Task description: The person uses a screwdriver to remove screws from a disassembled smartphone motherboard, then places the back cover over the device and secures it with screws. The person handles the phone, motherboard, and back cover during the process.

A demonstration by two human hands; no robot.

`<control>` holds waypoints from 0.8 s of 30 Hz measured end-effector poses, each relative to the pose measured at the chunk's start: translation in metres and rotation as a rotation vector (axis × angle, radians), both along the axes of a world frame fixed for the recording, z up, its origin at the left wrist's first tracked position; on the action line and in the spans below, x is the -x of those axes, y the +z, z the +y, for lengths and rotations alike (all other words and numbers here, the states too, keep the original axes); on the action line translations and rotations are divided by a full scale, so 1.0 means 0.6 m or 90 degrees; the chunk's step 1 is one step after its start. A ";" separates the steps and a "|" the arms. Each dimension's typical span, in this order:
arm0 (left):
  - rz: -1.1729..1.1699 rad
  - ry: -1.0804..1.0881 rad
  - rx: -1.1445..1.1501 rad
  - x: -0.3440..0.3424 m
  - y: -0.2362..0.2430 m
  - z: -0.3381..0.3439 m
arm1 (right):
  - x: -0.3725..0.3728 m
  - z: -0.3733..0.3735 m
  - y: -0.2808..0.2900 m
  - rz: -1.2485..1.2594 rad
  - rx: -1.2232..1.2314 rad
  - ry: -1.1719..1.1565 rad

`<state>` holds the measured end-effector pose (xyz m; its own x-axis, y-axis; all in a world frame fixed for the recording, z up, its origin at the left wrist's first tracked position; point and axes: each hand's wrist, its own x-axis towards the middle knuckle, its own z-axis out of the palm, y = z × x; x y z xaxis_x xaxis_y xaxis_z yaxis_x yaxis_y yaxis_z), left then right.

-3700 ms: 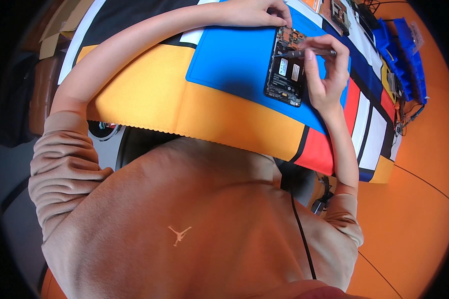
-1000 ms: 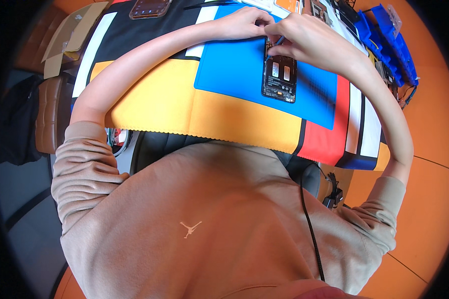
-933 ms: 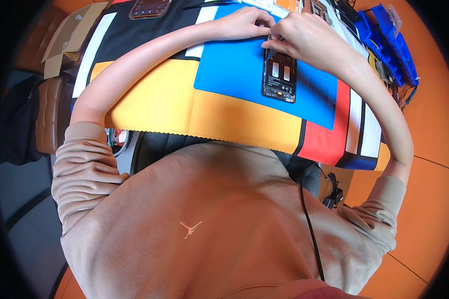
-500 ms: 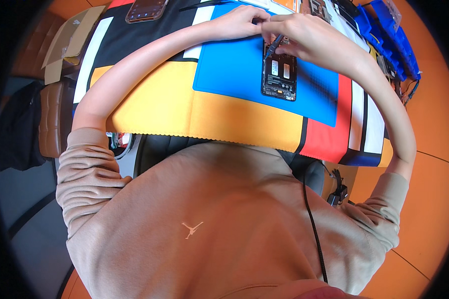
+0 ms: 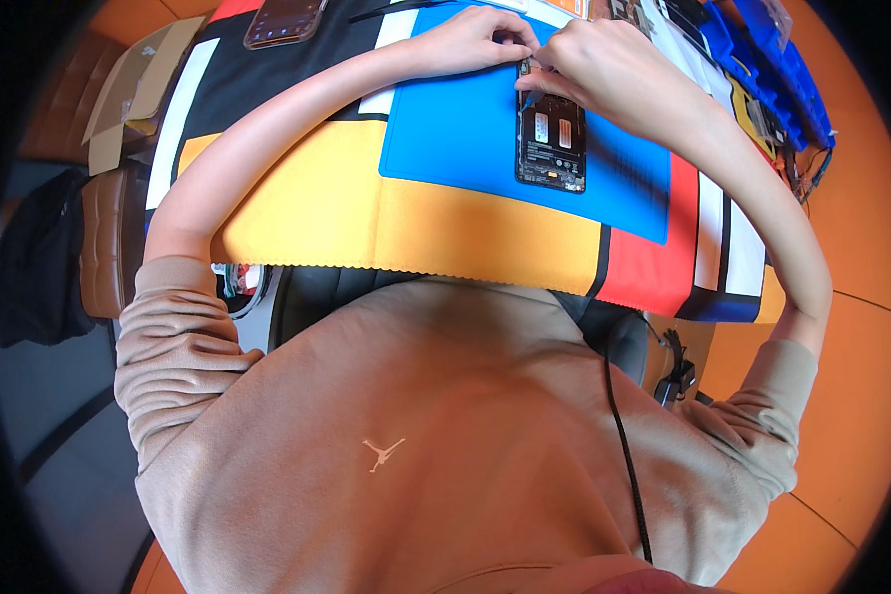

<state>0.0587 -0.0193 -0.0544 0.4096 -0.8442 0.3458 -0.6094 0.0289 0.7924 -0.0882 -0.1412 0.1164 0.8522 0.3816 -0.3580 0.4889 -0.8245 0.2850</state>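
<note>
An opened phone [image 5: 549, 149], its dark inner parts and white labels showing, lies upright on a blue mat [image 5: 436, 139]. My left hand [image 5: 475, 40] is curled at the phone's top end, fingertips closed together; whether they grip the phone or a small part is hidden. Over the phone's upper half, my right hand [image 5: 604, 69] is closed on a slim grey-blue tool [image 5: 531, 99], whose tip points down at the left side of the phone. The right fingers cover most of the circuit board.
A patterned cloth [image 5: 297, 218] covers the table under the mat. Another phone [image 5: 283, 22] lies at the back left. Blue parts bins [image 5: 782, 79] stand at the right with cables [image 5: 807, 178]. A cardboard box [image 5: 144, 79] and brown padded seat [image 5: 106, 238] are at the left.
Since the oldest frame, my right hand has turned and moved up over the board, tilting the tool downward. In the last second the hands have barely moved; the view has shifted slightly.
</note>
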 end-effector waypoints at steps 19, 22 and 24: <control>-0.003 -0.177 -0.181 0.020 0.068 0.035 | 0.003 -0.013 -0.009 -0.077 -0.284 0.213; -0.088 -0.126 -0.170 0.028 0.077 0.041 | 0.011 -0.006 -0.008 -0.100 -0.205 0.135; -0.070 -0.155 -0.153 0.030 0.079 0.039 | 0.012 -0.006 0.002 -0.062 -0.157 0.067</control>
<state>0.0406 0.0041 -0.0068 0.1578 -0.9749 0.1568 -0.6896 0.0049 0.7242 -0.0952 -0.1449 0.1174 0.8291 0.5355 -0.1610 0.5557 -0.8209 0.1317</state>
